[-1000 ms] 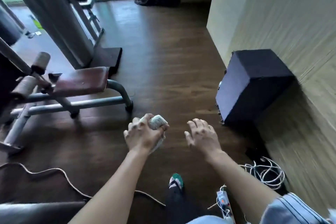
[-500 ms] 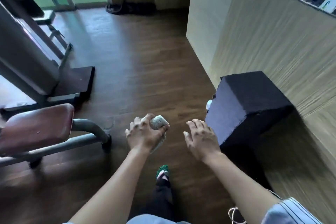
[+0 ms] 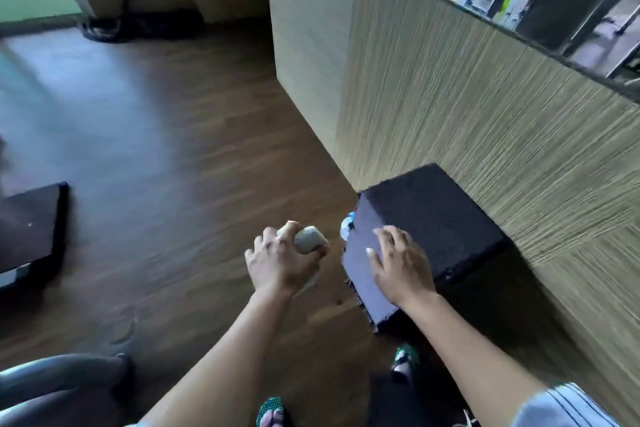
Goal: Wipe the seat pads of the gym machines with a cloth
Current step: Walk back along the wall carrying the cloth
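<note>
Apparently between pads: left hand [image 3: 280,262] clamps the balled cloth [image 3: 309,239] over the floor [image 3: 166,156]. Right hand [image 3: 401,265] is empty, fingers spread, over a dark block [image 3: 443,218] by the wall. No seat pad is in view, so next comes finding one.

The balled grey cloth [image 3: 309,239] is mostly buried in the grip of the left hand [image 3: 280,262]. A small white-and-blue object [image 3: 346,227], half behind the black foam cube [image 3: 433,218], is unidentifiable.
</note>
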### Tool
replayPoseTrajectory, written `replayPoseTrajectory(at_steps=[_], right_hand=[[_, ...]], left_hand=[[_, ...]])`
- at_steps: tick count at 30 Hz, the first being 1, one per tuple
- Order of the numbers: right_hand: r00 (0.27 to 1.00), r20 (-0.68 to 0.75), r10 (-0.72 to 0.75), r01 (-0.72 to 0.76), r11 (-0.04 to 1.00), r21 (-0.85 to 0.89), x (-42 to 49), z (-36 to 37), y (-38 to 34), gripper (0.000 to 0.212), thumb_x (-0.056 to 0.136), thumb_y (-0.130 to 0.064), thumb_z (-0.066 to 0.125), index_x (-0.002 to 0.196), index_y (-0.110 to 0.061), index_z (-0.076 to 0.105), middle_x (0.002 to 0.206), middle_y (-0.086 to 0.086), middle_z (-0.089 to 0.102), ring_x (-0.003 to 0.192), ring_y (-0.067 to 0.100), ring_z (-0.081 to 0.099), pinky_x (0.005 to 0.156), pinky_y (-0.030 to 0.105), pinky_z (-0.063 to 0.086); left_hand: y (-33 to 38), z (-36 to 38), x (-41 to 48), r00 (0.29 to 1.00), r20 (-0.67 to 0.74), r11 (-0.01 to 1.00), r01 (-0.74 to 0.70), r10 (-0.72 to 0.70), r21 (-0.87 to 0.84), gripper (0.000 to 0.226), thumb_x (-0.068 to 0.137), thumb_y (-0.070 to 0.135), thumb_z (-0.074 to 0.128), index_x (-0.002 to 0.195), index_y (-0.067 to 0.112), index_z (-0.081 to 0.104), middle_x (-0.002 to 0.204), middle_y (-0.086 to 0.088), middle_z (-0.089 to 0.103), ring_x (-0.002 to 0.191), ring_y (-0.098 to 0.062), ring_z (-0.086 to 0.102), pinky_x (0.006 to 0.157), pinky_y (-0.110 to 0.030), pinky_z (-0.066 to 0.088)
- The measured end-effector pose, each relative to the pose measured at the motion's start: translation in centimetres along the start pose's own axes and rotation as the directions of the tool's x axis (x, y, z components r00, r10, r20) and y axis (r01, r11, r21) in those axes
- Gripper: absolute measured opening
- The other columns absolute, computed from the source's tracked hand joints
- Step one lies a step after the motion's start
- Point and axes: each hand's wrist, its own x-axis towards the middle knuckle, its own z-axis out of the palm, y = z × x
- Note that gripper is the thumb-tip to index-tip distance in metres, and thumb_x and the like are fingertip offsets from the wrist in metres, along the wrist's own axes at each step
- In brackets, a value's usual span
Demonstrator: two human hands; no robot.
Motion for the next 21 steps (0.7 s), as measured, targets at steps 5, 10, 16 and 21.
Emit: replayPoseTrajectory(at_steps=[5,10,16,21], right_hand=[[1.000,0.028,-0.008,0.009,1.000,-0.022,6.9,0.7,10.0,0.044,0.093,-0.030,0.049,0.127,-0.003,0.055,0.128,0.020,0.056,0.117,0.036,0.053,0.094,0.046,0.048],[0.984,0.159,-0.075,0.081,0.996,-0.033,13.6,1.8,19.7,0.055,0.087,-0.038,0.035,0.120,-0.002,0.060,0.119,0.021,0.061,0.107,0.038,0.060,0.082,0.046,0.054],[0.959,0.238,-0.156,0.173,0.983,-0.054,18.9,4.2,28.3,0.057,0.087,-0.038,0.033,0.124,-0.002,0.059,0.125,0.022,0.059,0.111,0.039,0.059,0.087,0.047,0.052],[0.941,0.260,-0.216,0.230,0.973,-0.024,21.5,7.3,31.6,0.059,0.089,-0.037,0.032,0.129,-0.001,0.054,0.133,0.022,0.054,0.120,0.040,0.053,0.094,0.048,0.048]], left_hand=[[7.9,5.5,4.8,1.000,-0.011,1.000,-0.008,0.008,-0.001,0.057,0.066,0.073,0.059,0.112,0.039,0.053,0.109,0.000,0.055,0.109,-0.025,0.050,0.089,-0.039,0.036],[16.5,12.7,8.3,0.996,-0.056,0.998,0.070,-0.071,-0.004,0.062,0.064,0.075,0.061,0.114,0.040,0.054,0.107,0.002,0.055,0.107,-0.024,0.052,0.086,-0.038,0.038],[23.2,20.8,11.1,0.991,-0.082,0.992,0.112,-0.107,0.063,0.065,0.058,0.081,0.052,0.109,0.041,0.056,0.101,0.003,0.057,0.099,-0.024,0.055,0.080,-0.038,0.038],[24.4,26.3,13.7,0.992,-0.126,0.980,0.040,-0.016,0.196,0.070,0.054,0.082,0.046,0.102,0.035,0.063,0.091,-0.002,0.062,0.080,-0.028,0.059,0.067,-0.039,0.044]])
